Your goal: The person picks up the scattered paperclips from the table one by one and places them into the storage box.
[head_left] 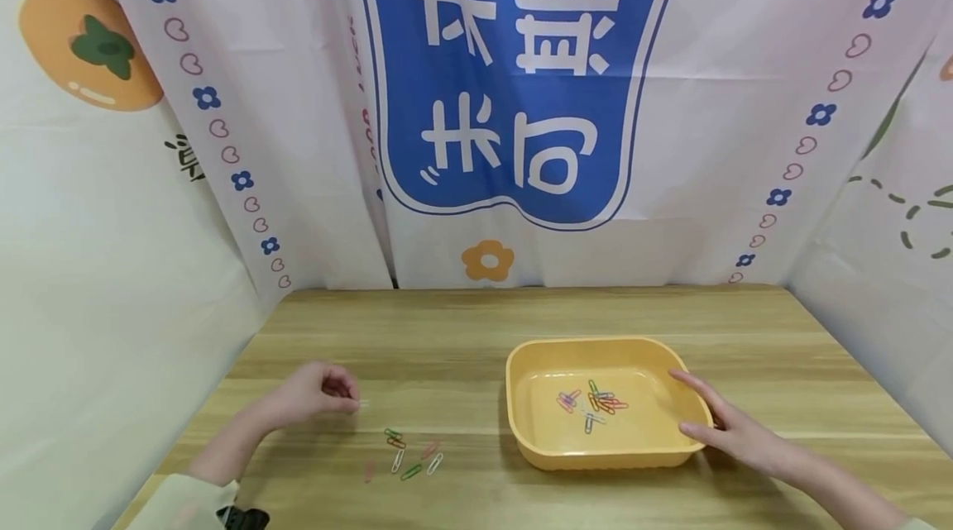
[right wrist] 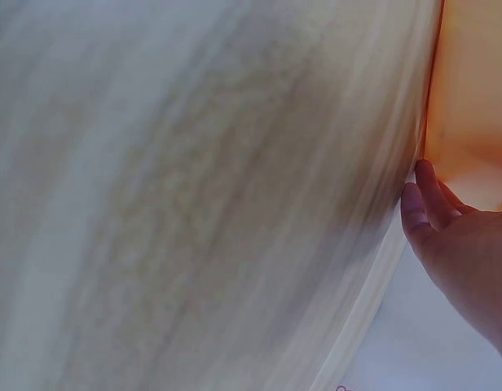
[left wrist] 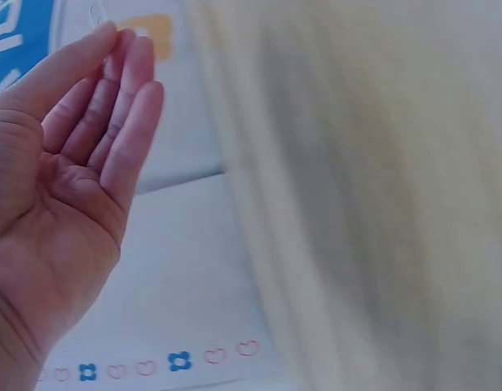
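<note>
My left hand [head_left: 316,393] is over the left part of the table, thumb and fingertips pinching a whitish paper clip [head_left: 363,403]. In the left wrist view, the wire end of that paper clip [left wrist: 94,15] pokes out past the fingertips. On the table just right of this hand lie several loose paper clips, among them a green paper clip [head_left: 411,472] and a white paper clip [head_left: 435,464]. My right hand [head_left: 733,431] holds the right side of a yellow plastic basin [head_left: 599,460], thumb and a finger over its rim. Several coloured paper clips [head_left: 606,402] lie inside the basin.
The wood-grain table [head_left: 447,319] ends at a printed cloth backdrop [head_left: 692,241], with more cloth at both sides. A black band [head_left: 244,518] sits on the left wrist below a pale sleeve [head_left: 182,505].
</note>
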Tool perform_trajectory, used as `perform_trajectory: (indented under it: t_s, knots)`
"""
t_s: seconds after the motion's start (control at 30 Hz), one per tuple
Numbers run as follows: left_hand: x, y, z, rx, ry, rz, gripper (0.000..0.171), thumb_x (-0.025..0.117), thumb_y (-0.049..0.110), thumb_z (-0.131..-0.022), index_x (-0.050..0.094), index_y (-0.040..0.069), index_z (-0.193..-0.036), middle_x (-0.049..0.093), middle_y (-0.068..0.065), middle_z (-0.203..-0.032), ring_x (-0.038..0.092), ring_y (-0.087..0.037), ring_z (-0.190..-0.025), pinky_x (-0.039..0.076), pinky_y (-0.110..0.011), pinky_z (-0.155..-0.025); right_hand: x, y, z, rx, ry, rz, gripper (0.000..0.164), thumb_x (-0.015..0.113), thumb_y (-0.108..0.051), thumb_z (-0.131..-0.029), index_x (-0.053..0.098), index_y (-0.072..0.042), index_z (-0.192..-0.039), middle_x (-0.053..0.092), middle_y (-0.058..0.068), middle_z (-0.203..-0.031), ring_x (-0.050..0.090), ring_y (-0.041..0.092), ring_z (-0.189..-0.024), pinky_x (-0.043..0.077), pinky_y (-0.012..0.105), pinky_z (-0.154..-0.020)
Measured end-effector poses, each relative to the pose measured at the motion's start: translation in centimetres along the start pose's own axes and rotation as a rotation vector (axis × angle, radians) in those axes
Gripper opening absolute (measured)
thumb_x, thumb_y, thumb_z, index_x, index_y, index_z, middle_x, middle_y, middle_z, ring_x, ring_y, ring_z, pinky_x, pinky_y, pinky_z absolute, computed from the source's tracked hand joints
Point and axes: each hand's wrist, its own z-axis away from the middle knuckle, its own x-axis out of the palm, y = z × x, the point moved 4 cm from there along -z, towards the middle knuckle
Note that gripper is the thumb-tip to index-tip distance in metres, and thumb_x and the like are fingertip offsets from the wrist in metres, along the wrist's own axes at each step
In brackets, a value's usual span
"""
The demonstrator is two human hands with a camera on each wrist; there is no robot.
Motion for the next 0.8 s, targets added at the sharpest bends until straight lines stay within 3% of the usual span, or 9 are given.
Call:
perform_trajectory:
  t_s: [0.2,0.33,0.57,0.8]
  knots:
    - [-0.3,2.6,-0.5,-0.029,0.066,0.024,0.016,0.073,0.017,-0.088,0.068,0.003,-0.093,0.067,-0.007,-0.085,0.065,-0.032,-0.08,0.056,-0.036,-0.071,0.0,-0.1,-0.1,0.003,0.01,0.017,0.063,0.052,0.001,-0.098,0.016,0.006,-0.149,0.005,0.044,-0.146,0.041,-0.007,-0.118,0.049,0.021,-0.084]
    - [0.1,4.4,-1.5,-0.02,0.093,0.029,0.017,0.073,0.02,-0.088,0.069,0.005,-0.095,0.068,-0.007,-0.088,0.065,-0.036,-0.084,0.056,-0.034,-0.072,0.0,-0.1,0.0,0.003,0.008,0.011,0.063,0.052,0.002,-0.098,0.015,0.005,-0.149,0.004,0.044,-0.146,0.042,-0.007,-0.118,0.049,0.021,-0.084]
    - [1.1,7.0,-4.0,-0.002,0.123,0.002,0.016,0.073,0.022,-0.088,0.071,0.008,-0.094,0.068,-0.001,-0.086,0.066,-0.024,-0.082,0.055,-0.03,-0.068,-0.1,0.0,0.0,-0.032,-0.013,-0.018,0.064,0.049,0.004,-0.098,0.013,0.002,-0.151,-0.001,0.048,-0.143,0.042,-0.007,-0.118,0.05,0.022,-0.083]
    - [2.3,9.6,-7.2,0.059,0.084,-0.017,0.012,0.074,0.018,-0.088,0.072,0.007,-0.092,0.07,0.0,-0.081,0.067,-0.018,-0.077,0.054,-0.03,-0.065,-0.2,0.0,0.0,-0.028,-0.004,-0.009,0.064,0.05,0.004,-0.098,0.014,0.003,-0.15,0.001,0.048,-0.143,0.042,-0.007,-0.117,0.05,0.023,-0.083]
